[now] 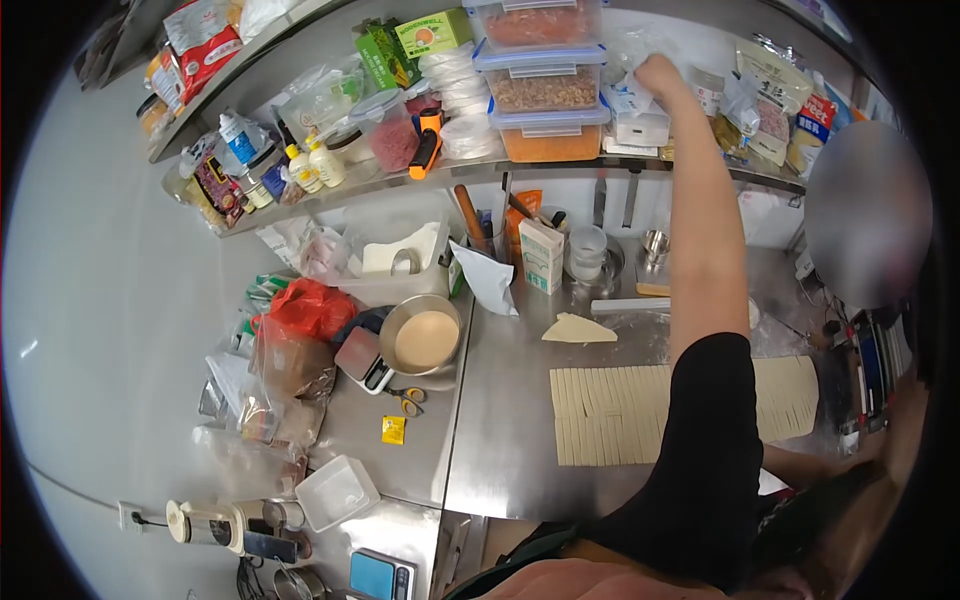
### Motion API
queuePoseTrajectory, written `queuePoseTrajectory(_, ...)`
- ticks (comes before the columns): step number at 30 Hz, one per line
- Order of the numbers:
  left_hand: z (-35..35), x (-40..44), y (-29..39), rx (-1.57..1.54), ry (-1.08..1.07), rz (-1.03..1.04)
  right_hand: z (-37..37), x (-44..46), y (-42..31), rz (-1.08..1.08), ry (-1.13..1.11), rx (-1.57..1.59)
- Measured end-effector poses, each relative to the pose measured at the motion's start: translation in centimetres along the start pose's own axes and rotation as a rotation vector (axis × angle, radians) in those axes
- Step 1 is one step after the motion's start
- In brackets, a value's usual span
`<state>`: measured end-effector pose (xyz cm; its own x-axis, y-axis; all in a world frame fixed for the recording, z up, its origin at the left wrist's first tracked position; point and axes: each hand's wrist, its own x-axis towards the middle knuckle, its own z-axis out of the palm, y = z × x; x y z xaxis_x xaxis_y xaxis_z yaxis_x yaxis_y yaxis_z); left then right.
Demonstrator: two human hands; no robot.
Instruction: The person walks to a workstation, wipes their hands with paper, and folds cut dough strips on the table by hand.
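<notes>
My right hand (657, 76) reaches up to the shelf, its fingers bent and closed at the top of a white and blue package (628, 97). What lies inside the fingers is hidden. The package sits on a white box (641, 128), and clear plastic wrapping (640, 45) lies behind. Under my outstretched arm, a sheet of pale dough cut into narrow strips (610, 415) lies on the steel table (505, 400); my sleeve covers part of it. A triangular dough piece (580, 329) rests farther back. My left hand is out of view.
Stacked lidded containers (548, 90) stand left of my hand. A metal bowl of pale contents (427, 340), scissors (408, 399), a kitchen scale (362, 360) and a flour bin (385, 285) occupy the left table. A co-worker (895, 420) is close at the right.
</notes>
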<state>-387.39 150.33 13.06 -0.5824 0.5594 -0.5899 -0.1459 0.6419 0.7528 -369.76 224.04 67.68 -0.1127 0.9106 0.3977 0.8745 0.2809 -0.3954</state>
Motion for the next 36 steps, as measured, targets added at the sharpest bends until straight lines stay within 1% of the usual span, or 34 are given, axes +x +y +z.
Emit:
queuePoseTrajectory(3, 0.8, 1.4, 2.7, 0.014, -0.036, 0.034, 0.2, 0.9, -1.2, -0.184, 0.389, 0.435)
queuePoseTrajectory(6, 1.3, 2.5, 4.2, 0.030, -0.067, 0.061, 5.6, 7.9, 3.5, -0.358, 0.414, 0.400)
queuePoseTrajectory(9, 1.7, 3.2, 5.2, 0.045, -0.094, 0.077, 2.8, 4.9, 0.4, -0.403, 0.807, 0.487)
queuePoseTrajectory(12, 1.8, 3.6, 5.8, 0.062, -0.114, 0.089, -1.1, -1.6, -3.2, -0.226, 0.974, 0.052)
queuePoseTrajectory(15, 1.7, 3.9, 6.4, 0.071, -0.125, 0.103, -4.0, -6.0, -4.9, -0.513, 1.423, -0.195)
queuePoseTrajectory(18, 1.6, 3.8, 6.7, 0.082, -0.138, 0.116, -3.1, -7.0, -3.4, -0.515, 1.004, -0.755)
queuePoseTrajectory(21, 1.4, 3.7, 6.9, 0.083, -0.143, 0.128, -0.4, -8.5, -2.9, -0.154, 0.439, -0.390)
queuePoseTrajectory(24, 1.2, 3.5, 7.1, 0.076, -0.129, 0.135, 0.6, -8.2, -2.6, -0.025, 0.146, -0.317)
queuePoseTrajectory(27, 1.0, 3.3, 7.2, 0.081, -0.124, 0.139, 1.2, -6.0, -2.3, 0.011, 0.334, -0.238)
queuePoseTrajectory(30, 0.5, 3.0, 7.1, 0.086, -0.115, 0.143, 0.8, -3.2, -2.4, 0.055, 0.414, -0.164)
queuePoseTrajectory(33, 0.0, 2.5, 6.7, 0.090, -0.096, 0.136, 0.9, -3.0, -3.4, 0.068, 0.401, -0.141)
queuePoseTrajectory(36, -0.8, 1.9, 6.0, 0.089, -0.066, 0.125, 0.1, -2.6, -4.2, 0.087, 0.501, 0.040)
